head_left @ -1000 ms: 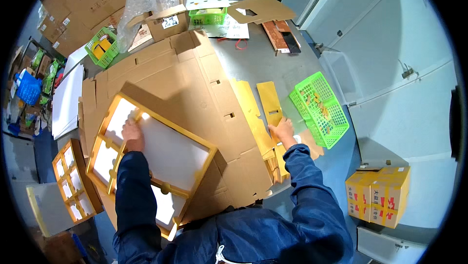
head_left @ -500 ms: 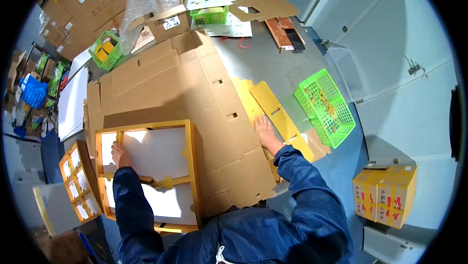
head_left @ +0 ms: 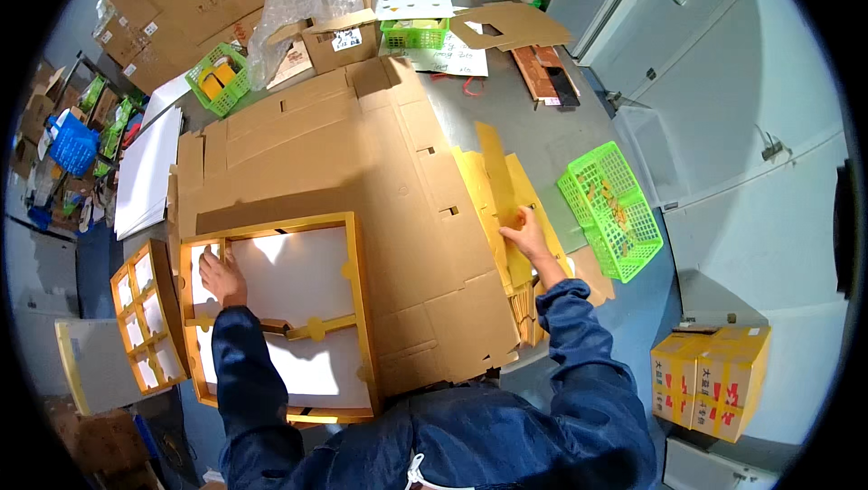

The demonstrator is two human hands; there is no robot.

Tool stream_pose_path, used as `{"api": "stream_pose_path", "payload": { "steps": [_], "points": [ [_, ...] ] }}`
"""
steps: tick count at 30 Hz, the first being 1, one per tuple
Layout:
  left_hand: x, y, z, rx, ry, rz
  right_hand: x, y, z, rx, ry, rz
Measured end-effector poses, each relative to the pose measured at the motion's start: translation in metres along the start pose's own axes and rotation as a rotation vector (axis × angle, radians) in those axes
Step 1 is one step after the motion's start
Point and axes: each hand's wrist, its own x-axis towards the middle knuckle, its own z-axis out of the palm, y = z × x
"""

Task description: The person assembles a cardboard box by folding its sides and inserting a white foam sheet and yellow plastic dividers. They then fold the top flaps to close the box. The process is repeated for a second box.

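A shallow yellow-edged box frame (head_left: 357,309) with a white base lies before me on flat brown cardboard (head_left: 398,282). My left hand (head_left: 224,280) is at its upper left, fingers and thumb closed around a short yellow divider (head_left: 223,249). Another divider (head_left: 334,325), with a round yellow tab, crosses the frame. On the right, my right hand (head_left: 532,239) pinches a long yellow strip (head_left: 495,174) between thumb and fingers. That strip is tilted up over a stack of yellow cardboard pieces (head_left: 533,187).
Right of the stack stands a green basket (head_left: 610,210) with small yellowish pieces. A divided tray (head_left: 149,318) leans at the left, below white sheets (head_left: 149,169). Farther back are a small green basket (head_left: 219,79) and a brown box (head_left: 342,45). A taped carton (head_left: 712,381) sits at lower right.
My right hand has closed on a yellow strip and raised it from the stack, where it lay flat under my fingers. My left hand has stayed at the frame's divider. The view has shifted slightly.
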Motion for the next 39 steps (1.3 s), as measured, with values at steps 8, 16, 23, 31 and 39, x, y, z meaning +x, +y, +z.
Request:
{"api": "stream_pose_path", "payload": {
  "steps": [8,16,23,31,39],
  "points": [
    [-0.08,0.172,-0.131,-1.757,-1.085,-0.161,-0.101,-0.188,-0.005,-0.389,0.024,-0.723],
    [-0.143,0.172,-0.122,-1.929,-1.175,-0.481,-0.176,-0.233,0.051,-0.405,-0.149,-0.809],
    [-0.162,0.153,-0.129,-1.996,-1.126,-0.664,-0.192,-0.218,0.063,-0.26,-0.253,-0.63],
    [-0.157,0.131,-0.114,-1.896,-1.235,-0.737,-0.188,-0.205,0.069,0.085,-0.166,-0.421],
    [-0.152,0.151,-0.134,-1.496,-1.489,-0.299,-0.178,-0.194,0.073,0.024,-0.267,-0.388]
  ]
}}
